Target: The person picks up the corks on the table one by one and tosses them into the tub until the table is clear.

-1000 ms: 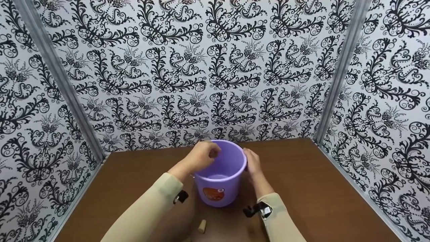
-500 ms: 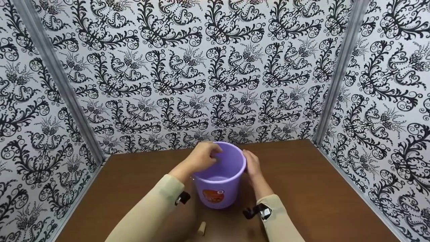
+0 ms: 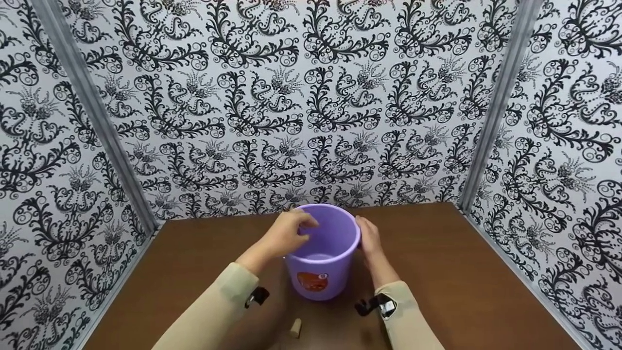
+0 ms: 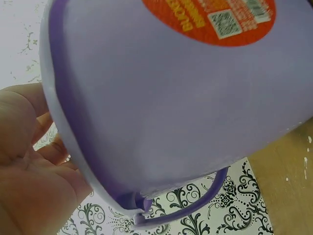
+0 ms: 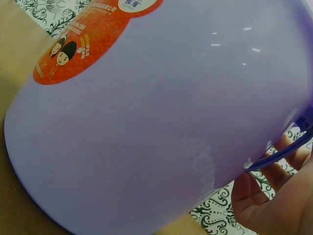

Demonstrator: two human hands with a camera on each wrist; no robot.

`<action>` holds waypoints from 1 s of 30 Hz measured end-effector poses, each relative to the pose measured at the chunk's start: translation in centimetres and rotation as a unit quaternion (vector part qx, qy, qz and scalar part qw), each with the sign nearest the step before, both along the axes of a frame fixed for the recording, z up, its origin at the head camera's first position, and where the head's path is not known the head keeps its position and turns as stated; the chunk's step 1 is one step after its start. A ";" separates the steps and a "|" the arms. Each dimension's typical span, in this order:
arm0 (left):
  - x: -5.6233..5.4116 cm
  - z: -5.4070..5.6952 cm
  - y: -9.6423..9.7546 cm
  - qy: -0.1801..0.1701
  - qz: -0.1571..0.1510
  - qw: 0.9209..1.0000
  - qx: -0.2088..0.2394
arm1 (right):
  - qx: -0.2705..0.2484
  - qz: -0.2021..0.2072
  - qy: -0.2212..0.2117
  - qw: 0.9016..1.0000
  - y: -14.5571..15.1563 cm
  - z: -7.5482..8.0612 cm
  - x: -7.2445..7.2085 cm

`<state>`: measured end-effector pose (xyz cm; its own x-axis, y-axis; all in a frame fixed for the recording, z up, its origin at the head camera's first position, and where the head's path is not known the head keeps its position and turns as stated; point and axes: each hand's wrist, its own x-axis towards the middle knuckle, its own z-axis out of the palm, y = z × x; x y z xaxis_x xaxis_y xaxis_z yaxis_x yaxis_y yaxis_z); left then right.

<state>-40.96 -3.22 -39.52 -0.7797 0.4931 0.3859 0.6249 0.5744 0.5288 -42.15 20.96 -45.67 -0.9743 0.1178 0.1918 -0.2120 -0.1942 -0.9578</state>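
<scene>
A purple plastic bucket (image 3: 318,277) with an orange label stands upright on the table. Its purple handle (image 4: 195,208) hangs down the side. Over the bucket's left rim reaches my left hand (image 3: 286,233), its fingers inside the mouth and the thumb apart from them. Nothing shows between those fingers; in the left wrist view the rim hides part of them. My right hand (image 3: 369,236) holds the bucket's right side near the rim. In the right wrist view, its fingers (image 5: 275,175) lie partly behind the handle there.
A small tan, cork-like piece (image 3: 296,328) lies on the brown table (image 3: 437,282) in front of the bucket. Black-and-white patterned walls (image 3: 311,121) enclose the table at the back and both sides. Each wrist wears a black camera mount (image 3: 256,295).
My left hand's fingers and thumb have spread apart from a tighter curl, and the hand has dipped slightly at the rim. My right hand keeps its place on the bucket.
</scene>
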 end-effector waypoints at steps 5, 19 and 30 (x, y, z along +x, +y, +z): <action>1.2 -0.3 -0.6 0.013 -0.015 1.000 0.023 | 0.000 -0.013 -0.007 1.000 0.6 -1.8 -1.9; 4.3 -1.8 -4.1 0.060 0.010 0.992 0.110 | 0.003 -0.032 0.003 0.999 -0.4 0.1 0.0; 6.5 -2.7 -5.6 0.075 0.023 0.989 0.125 | 0.017 -0.052 -0.002 0.999 -0.2 -1.4 -1.6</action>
